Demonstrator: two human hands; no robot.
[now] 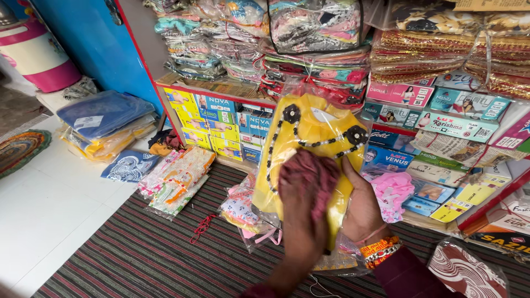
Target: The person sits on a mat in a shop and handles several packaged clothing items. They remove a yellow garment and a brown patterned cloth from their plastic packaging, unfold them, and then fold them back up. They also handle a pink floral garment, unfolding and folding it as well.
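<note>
Both hands hold a yellow garment packet (pixel 309 149) upright.
Left hand (pixel 303 193) presses a maroon cloth (pixel 312 176) against it; right hand (pixel 361 209) grips its edge, above a striped floor mat (pixel 138 248) beside packed shelves (pixel 221 88).

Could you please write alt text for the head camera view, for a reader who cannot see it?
A person's right hand holds up a yellow garment in clear plastic wrap, trimmed with black beads, while the left hand presses a dark red cloth against it. Behind are shelves of packed clothes and boxes; more packets lie on a striped mat.
</note>
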